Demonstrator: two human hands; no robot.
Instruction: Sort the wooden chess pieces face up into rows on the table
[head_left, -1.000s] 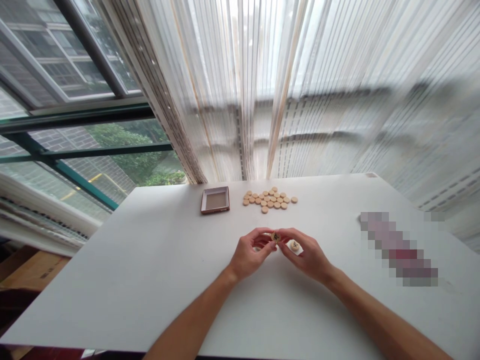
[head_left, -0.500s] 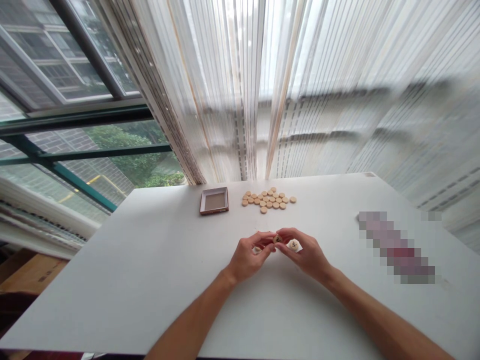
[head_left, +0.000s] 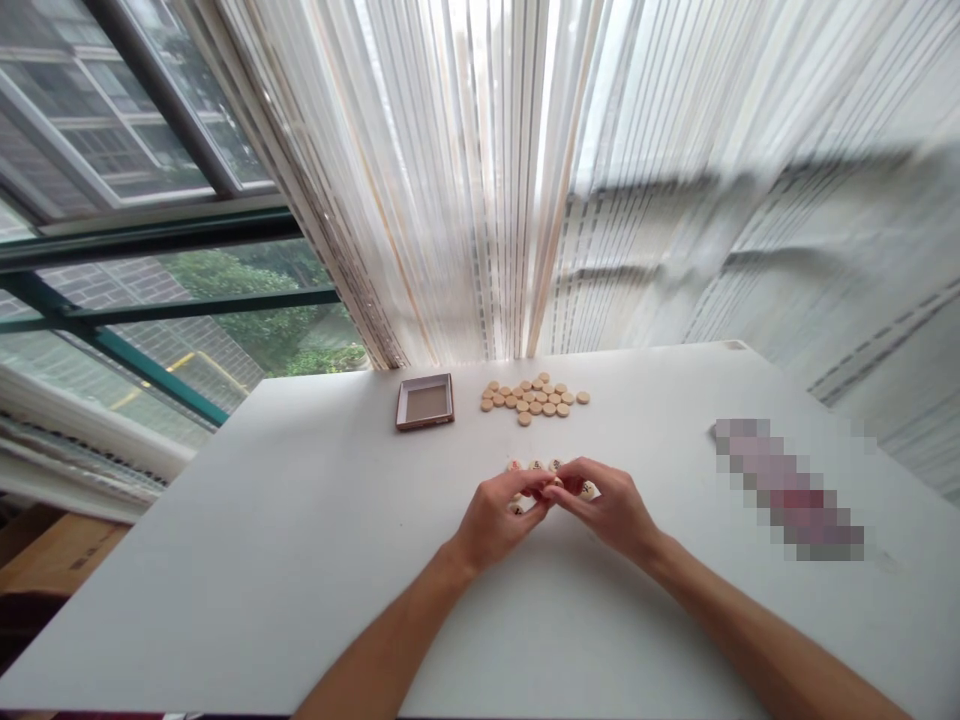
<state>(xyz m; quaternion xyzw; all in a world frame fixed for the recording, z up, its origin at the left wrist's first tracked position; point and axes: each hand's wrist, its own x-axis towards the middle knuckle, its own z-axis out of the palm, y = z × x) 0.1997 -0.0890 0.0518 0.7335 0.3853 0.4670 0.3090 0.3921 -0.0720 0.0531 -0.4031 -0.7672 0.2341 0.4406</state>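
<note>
My left hand (head_left: 496,515) and my right hand (head_left: 606,505) meet fingertip to fingertip low over the white table (head_left: 300,560). Between the pinched fingers sits a small round wooden game piece (head_left: 555,482), mostly hidden. Another round piece (head_left: 587,489) with a dark character rests against my right palm. A few more marked pieces (head_left: 534,466) lie on the table just beyond and under my fingers. A cluster of several plain-faced round pieces (head_left: 534,397) lies farther back.
A small square brown box lid (head_left: 426,402) sits at the back, left of the cluster. Striped sheer curtains (head_left: 600,180) hang behind the table. A window (head_left: 150,250) is at the left. A blurred patch (head_left: 787,488) covers something at the right.
My hands have lowered toward the table with the pinched piece. A row of marked pieces has come into sight just beyond my fingers.
</note>
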